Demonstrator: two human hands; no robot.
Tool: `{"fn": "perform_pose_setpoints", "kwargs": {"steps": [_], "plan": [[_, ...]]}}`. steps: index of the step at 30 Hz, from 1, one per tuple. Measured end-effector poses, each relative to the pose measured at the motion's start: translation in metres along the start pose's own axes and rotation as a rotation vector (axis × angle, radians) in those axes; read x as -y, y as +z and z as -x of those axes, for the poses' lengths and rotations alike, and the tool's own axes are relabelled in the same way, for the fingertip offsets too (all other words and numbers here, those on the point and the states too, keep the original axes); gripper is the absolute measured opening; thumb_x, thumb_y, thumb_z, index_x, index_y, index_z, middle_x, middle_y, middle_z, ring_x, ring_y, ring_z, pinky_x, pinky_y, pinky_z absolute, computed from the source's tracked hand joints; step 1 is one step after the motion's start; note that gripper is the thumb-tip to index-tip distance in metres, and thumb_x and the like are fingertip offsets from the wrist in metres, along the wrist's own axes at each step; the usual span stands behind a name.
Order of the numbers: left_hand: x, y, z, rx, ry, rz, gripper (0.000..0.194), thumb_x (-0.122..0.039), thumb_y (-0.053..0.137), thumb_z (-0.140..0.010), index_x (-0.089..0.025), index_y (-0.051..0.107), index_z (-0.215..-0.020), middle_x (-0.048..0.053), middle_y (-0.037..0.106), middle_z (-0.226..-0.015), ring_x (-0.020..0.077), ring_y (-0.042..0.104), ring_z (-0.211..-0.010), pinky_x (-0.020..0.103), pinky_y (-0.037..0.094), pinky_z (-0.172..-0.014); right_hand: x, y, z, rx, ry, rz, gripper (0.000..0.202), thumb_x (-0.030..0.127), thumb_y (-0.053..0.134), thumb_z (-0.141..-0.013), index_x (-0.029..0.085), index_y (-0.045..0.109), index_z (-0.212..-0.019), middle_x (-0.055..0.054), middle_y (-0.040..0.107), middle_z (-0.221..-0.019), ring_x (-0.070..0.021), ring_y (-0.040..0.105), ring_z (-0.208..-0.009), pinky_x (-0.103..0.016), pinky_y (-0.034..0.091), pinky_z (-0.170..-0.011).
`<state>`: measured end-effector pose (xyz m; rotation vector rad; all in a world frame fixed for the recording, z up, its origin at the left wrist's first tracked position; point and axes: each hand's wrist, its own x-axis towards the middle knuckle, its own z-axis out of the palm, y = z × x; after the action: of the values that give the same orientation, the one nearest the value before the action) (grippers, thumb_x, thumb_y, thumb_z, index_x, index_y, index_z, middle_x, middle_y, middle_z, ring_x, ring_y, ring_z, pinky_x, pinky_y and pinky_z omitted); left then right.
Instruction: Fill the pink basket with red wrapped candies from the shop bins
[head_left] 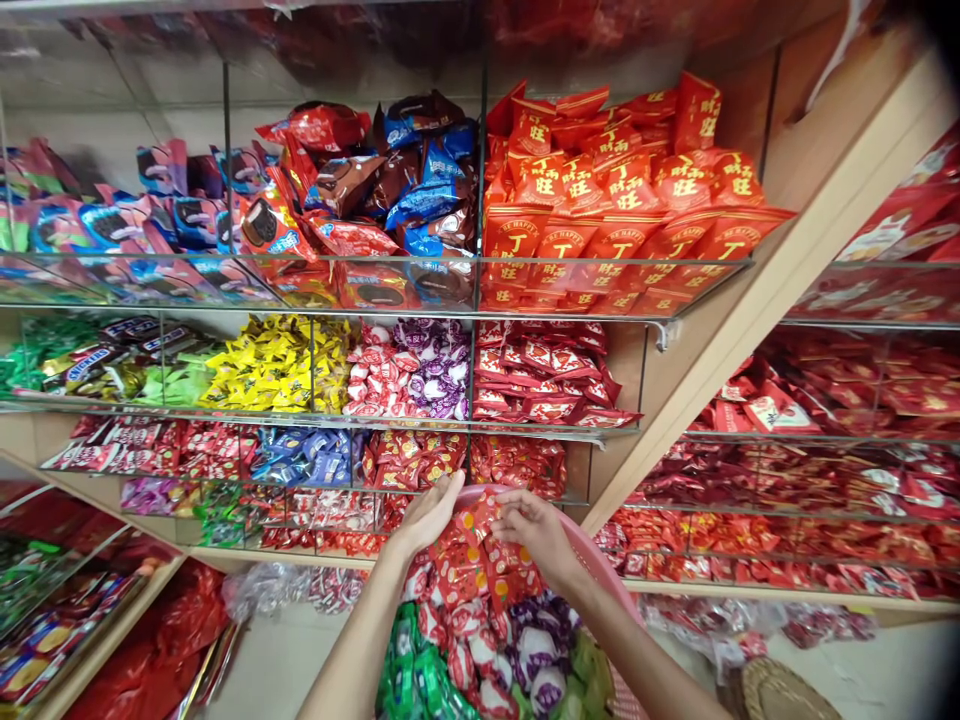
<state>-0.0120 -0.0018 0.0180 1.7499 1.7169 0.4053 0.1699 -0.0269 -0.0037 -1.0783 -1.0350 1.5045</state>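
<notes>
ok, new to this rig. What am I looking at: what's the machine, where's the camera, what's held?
No machine: just a person's bare left hand and right hand. The single picture comes from a head-worn camera facing forward and down. Both hands are at a pink basket containing red packets, green-wrapped sweets and purple-and-white sweets. The right fingers are over the red packets; whether either hand grips anything is unclear. Beyond stands a shelving unit stocked with wrapped sweets.
</notes>
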Motion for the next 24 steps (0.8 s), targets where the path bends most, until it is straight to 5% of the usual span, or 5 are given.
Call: {"fn": "perform_pose_setpoints", "kwargs": {"steps": [4, 10, 13, 16, 24], "plan": [[0.001, 0.001, -0.001, 0.019, -0.018, 0.035, 0.072, -0.066, 0.01, -0.081, -0.022, 0.049, -0.122, 0.007, 0.054, -0.125, 0.0277, 0.046, -0.118, 0.038, 0.037, -0.094, -0.004, 0.0, 0.0, 0.012, -0.012, 0.102, 0.032, 0.046, 0.061, -0.068, 0.017, 0.058, -0.083, -0.001, 0.063, -0.073, -0.0188, 0.066, -0.07, -0.035, 0.054, -0.068], [0.0, 0.0, 0.001, 0.017, -0.021, 0.026, 0.071, -0.066, 0.011, -0.081, -0.022, 0.048, -0.123, 0.007, 0.055, -0.124, 0.0279, 0.044, -0.119, 0.037, 0.037, -0.094, -0.007, -0.002, 0.003, -0.003, -0.16, 0.483, 0.023, 0.041, 0.054, -0.076, 0.021, 0.063, -0.079, 0.005, 0.053, -0.047, -0.0147, 0.053, -0.038, -0.025, 0.041, -0.041], [-0.002, -0.001, 0.003, 0.005, -0.021, 0.033, 0.072, -0.067, 0.012, -0.081, -0.022, 0.048, -0.123, 0.007, 0.055, -0.124, 0.0282, 0.045, -0.119, 0.038, 0.037, -0.095, 0.004, -0.002, 0.006, -0.013, -0.412, 0.907, 0.021, 0.035, 0.048, -0.082, 0.022, 0.064, -0.085, 0.0, 0.059, -0.062, -0.0162, 0.056, -0.054, -0.027, 0.043, -0.054], [-0.004, -0.001, 0.004, 0.001, -0.024, 0.036, 0.072, -0.067, 0.012, -0.081, -0.022, 0.049, -0.124, 0.007, 0.054, -0.125, 0.0287, 0.046, -0.118, 0.038, 0.038, -0.094, 0.012, -0.001, 0.008, 0.133, -0.575, 1.126, 0.023, 0.032, 0.053, -0.081, 0.026, 0.061, -0.102, -0.005, 0.06, -0.099, -0.0211, 0.055, -0.089, -0.033, 0.042, -0.078], [-0.005, -0.002, 0.004, 0.029, 0.001, 0.032, 0.073, -0.066, 0.01, -0.082, -0.019, 0.045, -0.126, 0.009, 0.048, -0.131, 0.0279, 0.041, -0.121, 0.04, 0.032, -0.099, 0.002, -0.001, -0.002, 0.228, -0.596, 1.26, 0.028, 0.028, 0.048, -0.086, 0.028, 0.055, -0.113, -0.005, 0.054, -0.118, -0.0211, 0.045, -0.108, -0.039, 0.031, -0.093]]}}
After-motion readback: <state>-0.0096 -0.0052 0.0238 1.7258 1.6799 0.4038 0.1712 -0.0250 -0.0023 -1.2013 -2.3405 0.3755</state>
